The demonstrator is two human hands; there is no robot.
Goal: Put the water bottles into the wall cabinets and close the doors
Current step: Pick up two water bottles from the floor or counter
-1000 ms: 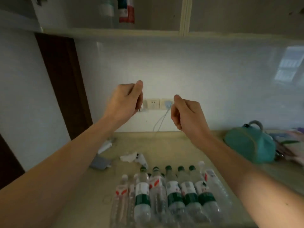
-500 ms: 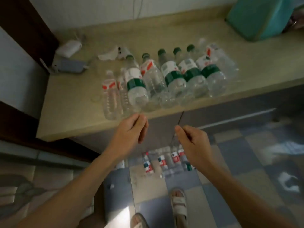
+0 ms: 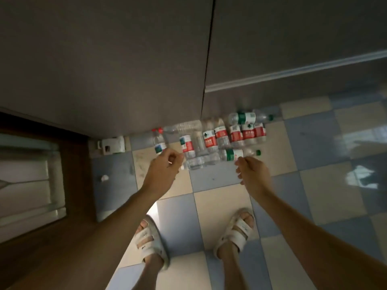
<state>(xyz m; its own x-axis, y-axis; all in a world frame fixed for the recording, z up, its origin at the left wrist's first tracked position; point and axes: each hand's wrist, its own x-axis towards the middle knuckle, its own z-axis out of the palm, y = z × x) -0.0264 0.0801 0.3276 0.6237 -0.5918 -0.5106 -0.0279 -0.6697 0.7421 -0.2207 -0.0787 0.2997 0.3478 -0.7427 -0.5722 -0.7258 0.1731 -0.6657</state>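
**A:** What does the head camera take in?

**B:** It looks steeply down at a checkered tile floor (image 3: 226,203) of pale blue and cream squares. Dark grey base cabinet doors (image 3: 117,65) fill the upper half of the view. Two bare forearms reach forward from the bottom corners, and two feet in pale sandals (image 3: 236,231) stand on the tiles beneath them.

**A:** Where are the water bottles?

**B:** A cluster of water bottles (image 3: 217,139) lies on the floor against the foot of the cabinet doors, near the seam between two doors. Most wear red and white labels and lie side by side. A green-labelled bottle (image 3: 245,118) lies crosswise at the far edge of the cluster, touching the cabinet base. Another green-capped bottle (image 3: 236,154) lies crosswise at the near edge.

**A:** And the hands?

**B:** Both hover above the near edge of the cluster. The left hand (image 3: 165,170) is loosely curled, thumb meeting fingertips, with nothing visible in it. The right hand (image 3: 253,171) is also loosely curled and appears empty, just beside the near green-capped bottle in the picture; I cannot tell whether it touches it.

**A:** Anything else on the floor?

**B:** A small white box (image 3: 112,144) sits at the cabinet foot, left of the bottles.
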